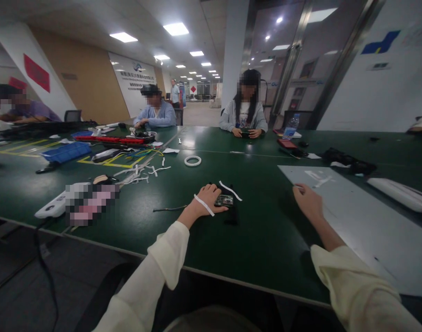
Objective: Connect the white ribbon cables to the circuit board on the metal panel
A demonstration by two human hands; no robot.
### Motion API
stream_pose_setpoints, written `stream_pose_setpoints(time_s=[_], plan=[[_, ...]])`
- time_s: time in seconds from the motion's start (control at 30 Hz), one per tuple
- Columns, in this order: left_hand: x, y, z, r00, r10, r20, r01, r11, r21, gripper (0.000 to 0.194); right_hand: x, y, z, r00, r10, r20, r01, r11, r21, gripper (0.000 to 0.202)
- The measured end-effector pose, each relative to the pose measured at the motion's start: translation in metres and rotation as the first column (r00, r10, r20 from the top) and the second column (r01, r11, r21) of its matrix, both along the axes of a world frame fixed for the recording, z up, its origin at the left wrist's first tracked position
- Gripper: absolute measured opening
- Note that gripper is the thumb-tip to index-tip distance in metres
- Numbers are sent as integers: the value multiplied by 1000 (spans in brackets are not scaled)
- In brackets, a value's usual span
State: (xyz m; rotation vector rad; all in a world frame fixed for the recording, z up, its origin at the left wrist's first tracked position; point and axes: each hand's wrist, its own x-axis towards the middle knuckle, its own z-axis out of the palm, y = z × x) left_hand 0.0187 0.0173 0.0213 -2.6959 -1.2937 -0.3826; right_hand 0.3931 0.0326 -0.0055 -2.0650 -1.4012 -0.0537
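My left hand (204, 201) is closed over the left part of a small green circuit board (225, 200), thumb on the near side and fingers on the far side. A white strip (204, 205) lies across the back of that hand. Another white strip (230, 190) runs along the board's far edge. Just below the board is a small black piece (231, 216), and a thin dark cable (169, 209) stretches out to the left. Over the left edge of a grey sheet (363, 230), my right hand (308, 201) has its fingers curled together; what they pinch, if anything, cannot be made out.
A white tape roll (193, 161) lies beyond my left hand. Loose white strips (141, 173), a blue tray (66, 152) and a white power strip (60, 200) are to the left. Across the green table (262, 249) sits a person (244, 108) near a water bottle (291, 127).
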Motion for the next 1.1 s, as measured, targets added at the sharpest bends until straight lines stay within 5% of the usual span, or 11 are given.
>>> stream_pose_setpoints(time_s=[0.3, 0.63, 1.1], plan=[[5, -2, 7, 999, -43, -5, 43, 999, 18, 51, -66, -20, 16, 960, 251, -128, -245, 968, 57, 38], [-1, 2, 12, 998, -12, 64, 7, 996, 84, 49, -102, -36, 21, 799, 579, -160, -578, 814, 55, 37], [-13, 10, 16, 991, 88, 100, -102, 985, 140, 46, -120, -53, 30, 733, 664, -146, -670, 742, 6, 39]])
